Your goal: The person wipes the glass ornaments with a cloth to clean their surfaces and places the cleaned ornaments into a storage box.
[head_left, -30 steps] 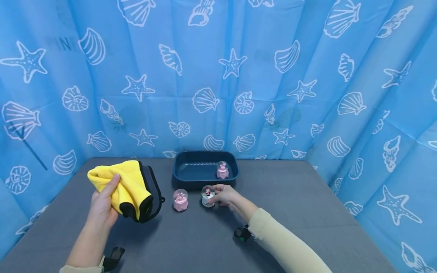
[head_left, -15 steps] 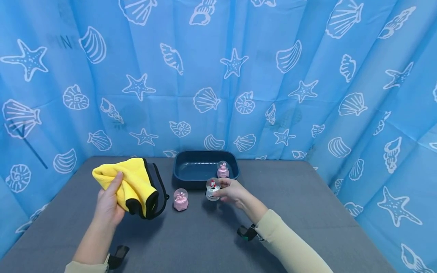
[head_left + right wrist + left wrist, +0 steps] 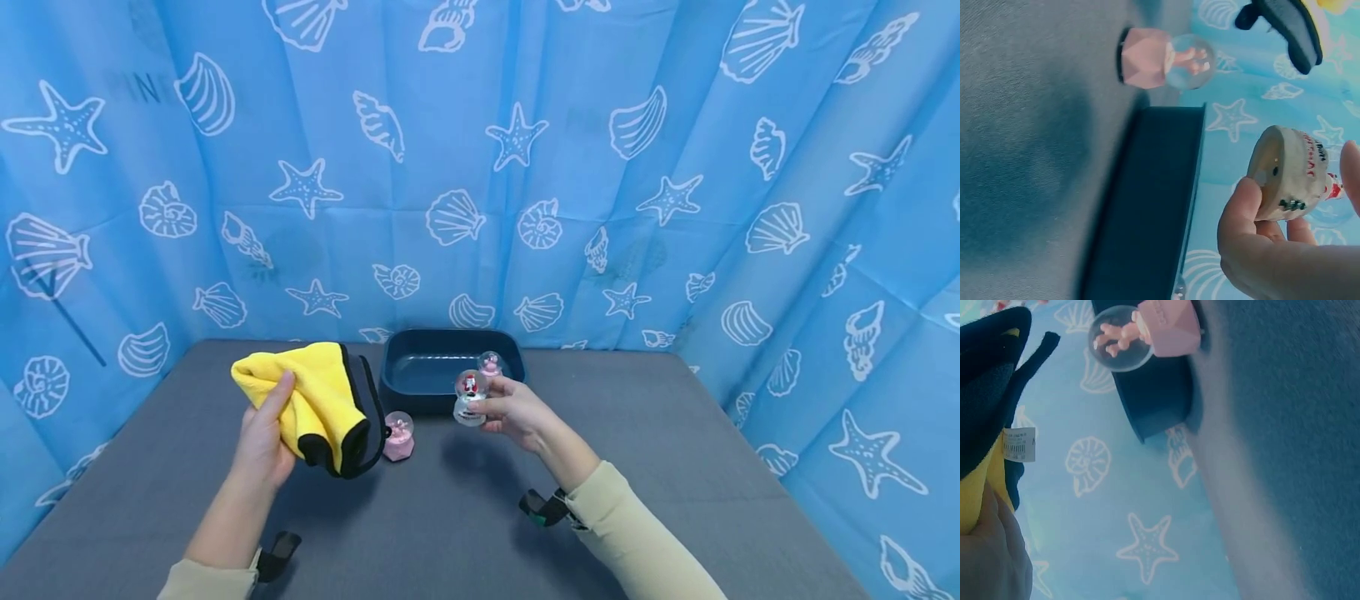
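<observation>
My left hand [image 3: 262, 446] grips a folded yellow cloth [image 3: 311, 392] with black edging and a dark reverse side, held above the table. A white tag [image 3: 1020, 445] shows on it in the left wrist view. In my right hand [image 3: 517, 417] is a snow globe [image 3: 470, 400] with a red Santa figure and a white base, lifted off the table in front of the tray. Its base [image 3: 1291, 175] faces the right wrist camera, with fingers around it. A pink snow globe [image 3: 399, 437] stands on the table, partly overlapped by the cloth in the head view.
Behind the hands is a dark blue tray [image 3: 420, 400] at the back of the grey table [image 3: 420, 533]. A second pink snow globe [image 3: 490, 363] sits inside its right end, partly covered by the right hand's globe. A blue shell-print curtain [image 3: 480, 167] hangs behind.
My right hand has raised the Santa snow globe off the table and slightly to the right. My left hand has carried the cloth to the right, toward the globe.
</observation>
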A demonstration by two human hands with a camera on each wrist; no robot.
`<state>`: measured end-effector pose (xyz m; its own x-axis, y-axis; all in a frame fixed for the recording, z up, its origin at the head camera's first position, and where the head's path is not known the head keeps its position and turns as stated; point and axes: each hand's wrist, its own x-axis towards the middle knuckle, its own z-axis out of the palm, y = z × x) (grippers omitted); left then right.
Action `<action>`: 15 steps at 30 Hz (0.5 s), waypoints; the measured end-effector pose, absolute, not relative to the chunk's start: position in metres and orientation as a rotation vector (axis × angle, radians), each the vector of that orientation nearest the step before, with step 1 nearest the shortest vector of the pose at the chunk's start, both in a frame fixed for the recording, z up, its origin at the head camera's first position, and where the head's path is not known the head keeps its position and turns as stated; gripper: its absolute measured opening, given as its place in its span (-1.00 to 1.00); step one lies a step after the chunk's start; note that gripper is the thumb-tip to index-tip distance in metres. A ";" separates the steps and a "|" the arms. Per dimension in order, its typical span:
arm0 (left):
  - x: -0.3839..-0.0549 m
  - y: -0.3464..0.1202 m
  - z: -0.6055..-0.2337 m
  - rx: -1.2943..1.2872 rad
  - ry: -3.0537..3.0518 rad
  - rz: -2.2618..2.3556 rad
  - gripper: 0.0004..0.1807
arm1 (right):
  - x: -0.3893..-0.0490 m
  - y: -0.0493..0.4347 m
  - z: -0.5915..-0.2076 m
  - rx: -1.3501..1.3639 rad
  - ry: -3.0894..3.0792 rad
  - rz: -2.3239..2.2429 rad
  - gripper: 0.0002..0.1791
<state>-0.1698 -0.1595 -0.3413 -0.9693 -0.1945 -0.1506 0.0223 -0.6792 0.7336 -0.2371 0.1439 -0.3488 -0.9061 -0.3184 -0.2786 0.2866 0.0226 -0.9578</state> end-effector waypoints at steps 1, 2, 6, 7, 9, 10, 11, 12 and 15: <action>-0.170 -0.158 -0.341 0.320 -1.201 -2.757 -0.60 | -0.236 0.144 -0.348 -0.045 1.881 -1.943 -0.49; -0.171 -0.157 -0.341 0.317 -1.200 -2.760 -0.60 | -0.236 0.144 -0.346 -0.057 1.874 -1.947 -0.49; -0.173 -0.151 -0.342 0.285 -1.219 -2.752 -0.61 | -0.233 0.145 -0.343 -0.092 1.863 -1.953 -0.50; -0.173 -0.150 -0.342 0.273 -1.224 -2.752 -0.61 | -0.233 0.145 -0.342 -0.096 1.859 -1.955 -0.50; -0.173 -0.147 -0.342 0.241 -1.240 -2.751 -0.63 | -0.232 0.145 -0.341 -0.110 1.837 -1.969 -0.49; -0.174 -0.145 -0.343 0.225 -1.247 -2.752 -0.63 | -0.232 0.144 -0.341 -0.119 1.819 -1.978 -0.48; -0.174 -0.144 -0.343 0.209 -1.255 -2.754 -0.64 | -0.232 0.144 -0.340 -0.131 1.794 -1.992 -0.47; -0.174 -0.142 -0.343 0.196 -1.262 -2.757 -0.64 | -0.231 0.144 -0.340 -0.146 1.765 -2.006 -0.45; -0.175 -0.138 -0.344 0.164 -1.286 -2.759 -0.65 | -0.230 0.142 -0.339 -0.190 1.684 -2.038 -0.44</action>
